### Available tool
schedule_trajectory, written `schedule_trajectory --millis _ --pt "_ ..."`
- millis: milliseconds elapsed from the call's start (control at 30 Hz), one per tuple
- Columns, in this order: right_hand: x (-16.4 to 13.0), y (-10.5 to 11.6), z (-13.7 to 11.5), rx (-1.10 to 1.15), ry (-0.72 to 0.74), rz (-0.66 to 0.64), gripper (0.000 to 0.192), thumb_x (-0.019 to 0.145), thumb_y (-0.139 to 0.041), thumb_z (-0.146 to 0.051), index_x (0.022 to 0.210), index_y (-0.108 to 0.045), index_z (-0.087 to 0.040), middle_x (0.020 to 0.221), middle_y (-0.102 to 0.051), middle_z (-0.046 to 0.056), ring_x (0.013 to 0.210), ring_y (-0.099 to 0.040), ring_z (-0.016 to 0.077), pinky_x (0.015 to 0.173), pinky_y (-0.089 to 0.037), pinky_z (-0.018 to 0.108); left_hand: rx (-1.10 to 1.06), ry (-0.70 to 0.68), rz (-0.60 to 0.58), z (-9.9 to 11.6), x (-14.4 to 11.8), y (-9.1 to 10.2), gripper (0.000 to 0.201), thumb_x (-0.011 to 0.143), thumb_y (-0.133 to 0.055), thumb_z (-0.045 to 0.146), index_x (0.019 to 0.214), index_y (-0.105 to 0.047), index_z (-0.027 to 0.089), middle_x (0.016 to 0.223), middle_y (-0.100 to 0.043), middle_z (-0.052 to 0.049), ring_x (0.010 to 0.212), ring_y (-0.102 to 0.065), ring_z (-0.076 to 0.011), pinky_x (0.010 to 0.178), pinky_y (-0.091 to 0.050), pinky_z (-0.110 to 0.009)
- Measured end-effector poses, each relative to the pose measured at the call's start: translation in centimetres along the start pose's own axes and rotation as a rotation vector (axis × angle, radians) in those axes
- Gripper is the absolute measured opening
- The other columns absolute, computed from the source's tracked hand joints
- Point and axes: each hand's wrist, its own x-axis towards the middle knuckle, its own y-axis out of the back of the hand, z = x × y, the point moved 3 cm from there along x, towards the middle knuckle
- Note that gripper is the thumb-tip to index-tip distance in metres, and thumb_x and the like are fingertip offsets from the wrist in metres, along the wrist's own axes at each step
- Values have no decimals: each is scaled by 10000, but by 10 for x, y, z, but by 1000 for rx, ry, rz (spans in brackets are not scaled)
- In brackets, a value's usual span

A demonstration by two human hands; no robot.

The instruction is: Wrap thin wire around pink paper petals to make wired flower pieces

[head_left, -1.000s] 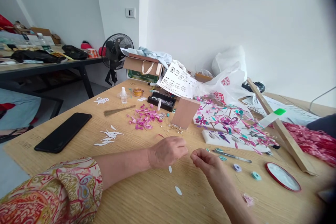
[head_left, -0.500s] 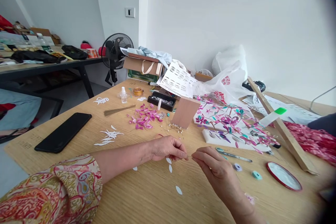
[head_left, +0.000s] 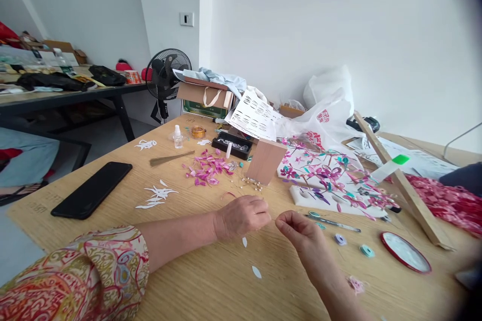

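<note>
On the wooden table (head_left: pixel 211 281), head view:
Left hand (head_left: pixel 243 216): fingertips pinched together, resting on the tabletop; what they grip is too small to tell.
Right hand (head_left: pixel 297 228): fingers curled, tips pinched, just beside the left.
White petals (head_left: pixel 256 272): flat below both hands.
Pink petals (head_left: pixel 207 168): heaped farther back.
Phone (head_left: pixel 91 189): far left.

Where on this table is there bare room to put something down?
Bare wood lies between the black phone and the pink petals, and along the near edge below the left hand and right hand. Right of the wooden block it is crowded around the flower artwork.
</note>
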Motion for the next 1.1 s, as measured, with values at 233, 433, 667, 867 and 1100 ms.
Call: schedule_trajectory --millis 233,433,667,867,1100 --pt "-4 2 -11 -266 241 137 212 777 -466 -319 616 -523 -194 562 -548 -6 540 -511 146 505 -388 243 -709 363 120 -9 4 -4 154 790 -511 224 773 -638 139 684 -549 -13 701 -499 -101 672 -377 -192" --pt "-8 10 -17 -409 516 205 104 811 -461 -252 826 -550 -202 733 -595 34 661 -569 156 578 -446 257 -1343 817 90 -15 2 -9 143 671 -620 266 659 -632 124 589 -526 27 563 -426 -70 551 -309 -201" --pt "-15 9 -27 -501 722 131 132 820 -465 -163 873 -575 -213 804 -590 58 718 -555 162 608 -441 268 -1835 943 -205 -14 -3 -15 191 561 -714 266 647 -634 115 497 -500 39 479 -393 -41 521 -255 -204" --pt "-16 9 -30 -516 721 71 163 836 -429 -157 802 -577 -215 755 -598 48 693 -540 159 595 -419 269 -1790 882 -277 -12 -2 -16 192 592 -696 287 656 -635 116 429 -424 60 429 -296 -32 495 -239 -207" --pt "-9 2 -23 -338 350 109 195 787 -454 -262 607 -495 -197 573 -529 1 542 -482 140 503 -365 255 -581 251 -51 -5 6 5 168 796 -456 181 680 -567 131 692 -516 -29 707 -447 -131 677 -353 -256"
